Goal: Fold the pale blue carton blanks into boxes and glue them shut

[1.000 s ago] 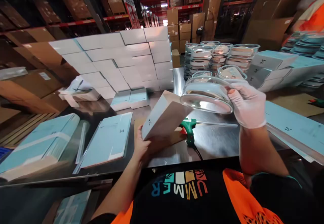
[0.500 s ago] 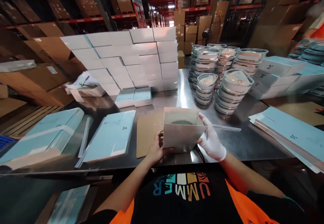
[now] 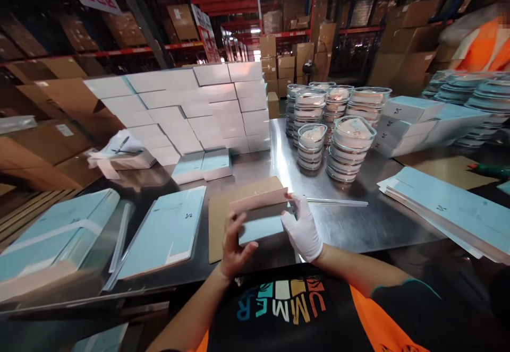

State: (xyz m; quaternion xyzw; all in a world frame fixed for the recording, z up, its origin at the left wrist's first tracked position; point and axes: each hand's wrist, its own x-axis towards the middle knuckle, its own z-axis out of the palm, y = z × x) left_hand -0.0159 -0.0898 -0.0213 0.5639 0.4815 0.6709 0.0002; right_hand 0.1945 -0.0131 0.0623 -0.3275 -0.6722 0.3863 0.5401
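Box wall: upper centre, stacked high; a nudge could topple it.
Bowl stacks: right of centre, breakable.
Box: lower centre, over the table edge.
Left hand: clasping box.
Right hand: gloved, pressing box; could slip.

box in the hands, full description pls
The small cardboard box is flat and rectangular, pale blue on its broad face with a pinkish-white flap along the top edge, folded nearly shut. It is held just above a brown cardboard sheet on the steel table, tilted toward the wearer. The bare left hand grips its left end; the white-gloved right hand holds its right end. Contents are hidden.
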